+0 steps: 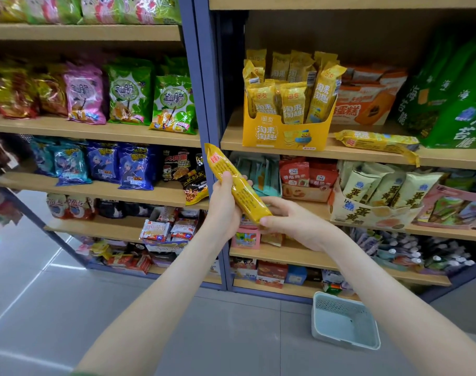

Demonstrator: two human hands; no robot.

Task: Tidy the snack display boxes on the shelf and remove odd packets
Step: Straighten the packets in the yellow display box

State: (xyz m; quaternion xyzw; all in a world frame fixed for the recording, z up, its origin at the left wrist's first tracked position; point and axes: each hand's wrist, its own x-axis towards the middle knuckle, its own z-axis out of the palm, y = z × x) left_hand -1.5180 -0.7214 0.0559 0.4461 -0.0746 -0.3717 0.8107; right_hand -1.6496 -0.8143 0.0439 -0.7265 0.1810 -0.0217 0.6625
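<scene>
I hold a long yellow snack packet [238, 185] in front of the shelves with both hands. My left hand [224, 204] grips its middle, thumb on top. My right hand [291, 218] pinches its lower end. Up on the right shelf stands a yellow display box [285, 135] with several matching yellow packets upright inside. Another yellow packet [377, 143] lies flat on the shelf board just right of that box. One shelf lower, a cream display box [367, 213] holds several cream packets.
An orange cake box [367, 104] and green seaweed bags [453, 104] stand right of the yellow box. Left shelves [95, 128] carry rows of snack bags. A pale blue plastic basket [342, 321] sits on the grey floor below the right shelves.
</scene>
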